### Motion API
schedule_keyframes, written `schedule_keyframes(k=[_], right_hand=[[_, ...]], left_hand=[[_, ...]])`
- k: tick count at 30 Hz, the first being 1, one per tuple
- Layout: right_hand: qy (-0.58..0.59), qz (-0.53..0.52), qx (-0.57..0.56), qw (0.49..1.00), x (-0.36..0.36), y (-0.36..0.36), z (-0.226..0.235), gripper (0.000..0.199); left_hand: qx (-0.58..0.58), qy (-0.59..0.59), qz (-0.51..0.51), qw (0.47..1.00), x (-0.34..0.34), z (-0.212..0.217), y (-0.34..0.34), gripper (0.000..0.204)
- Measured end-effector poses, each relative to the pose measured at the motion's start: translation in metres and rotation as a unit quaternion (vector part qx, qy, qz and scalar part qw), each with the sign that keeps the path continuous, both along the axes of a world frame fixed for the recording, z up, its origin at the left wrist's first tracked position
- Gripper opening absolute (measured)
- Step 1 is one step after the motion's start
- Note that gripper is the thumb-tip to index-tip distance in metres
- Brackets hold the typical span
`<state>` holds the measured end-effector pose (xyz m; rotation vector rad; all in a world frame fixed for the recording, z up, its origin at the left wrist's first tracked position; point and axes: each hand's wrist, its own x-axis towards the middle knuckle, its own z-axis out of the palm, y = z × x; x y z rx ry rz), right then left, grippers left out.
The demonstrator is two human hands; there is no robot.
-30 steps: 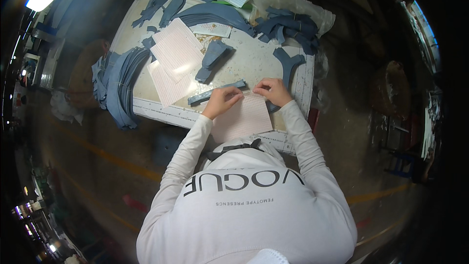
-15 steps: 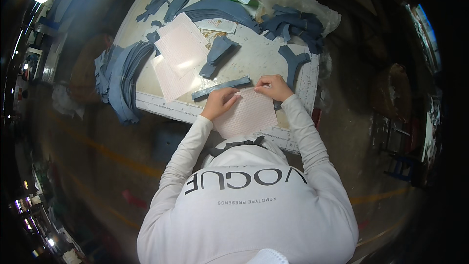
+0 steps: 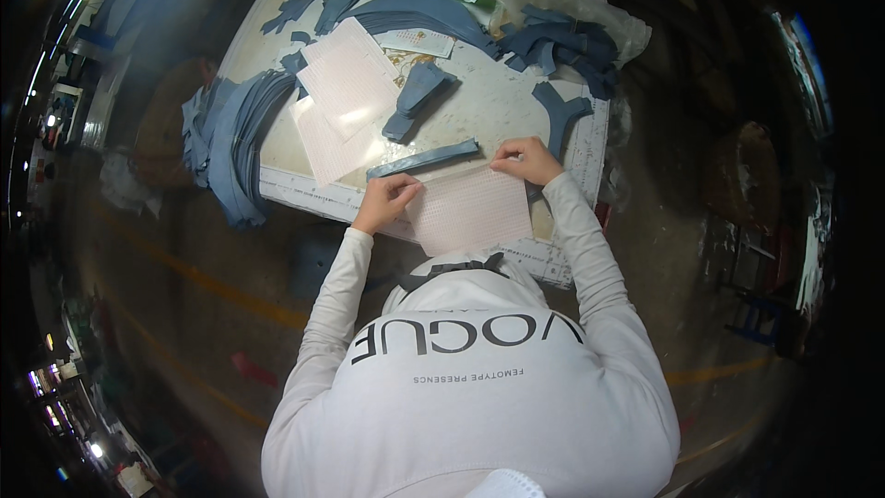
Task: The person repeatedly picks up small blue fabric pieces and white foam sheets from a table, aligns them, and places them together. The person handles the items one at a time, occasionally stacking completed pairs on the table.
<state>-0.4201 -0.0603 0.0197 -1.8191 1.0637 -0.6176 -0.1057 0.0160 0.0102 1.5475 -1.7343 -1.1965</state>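
At far left, a bundle of blue cloth [image 3: 238, 152] is draped over the edge of the table [image 3: 493, 101]. By the left hand [image 3: 385, 203], the upper left corner of a pale pink sheet [image 3: 475, 214] is pinched. The sheet, spread at the table's near edge, is probably light, thin and easily creased, so best held by its corners. Its upper right corner is pinched by the right hand [image 3: 527, 162].

Your left hand [image 3: 383, 201] sits at eleven o'clock from your torso [image 3: 470, 406], your right hand [image 3: 528, 160] between twelve and one — each pinching. Your left forearm [image 3: 330, 290] points toward one, your right forearm [image 3: 587, 242] toward eleven.
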Motion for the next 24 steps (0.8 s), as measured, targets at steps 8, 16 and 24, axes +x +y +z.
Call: schedule_keyframes(k=[8, 16, 24], right_hand=[[0.002, 0.005, 0.038, 0.999, -0.006, -0.003, -0.008, 0.016], [0.028, -0.030, 0.083, 0.996, -0.008, 0.001, -0.014, 0.018], [0.074, -0.121, -0.265, 0.954, 0.017, 0.022, 0.026, 0.056]], left_hand=[[-0.004, 0.026, 0.048, 0.999, 0.009, -0.005, 0.010, 0.016], [-0.207, -0.149, 0.069, 0.964, 0.008, 0.006, 0.022, 0.031], [-0.556, -0.070, 0.170, 0.811, -0.018, 0.032, 0.013, 0.114]])
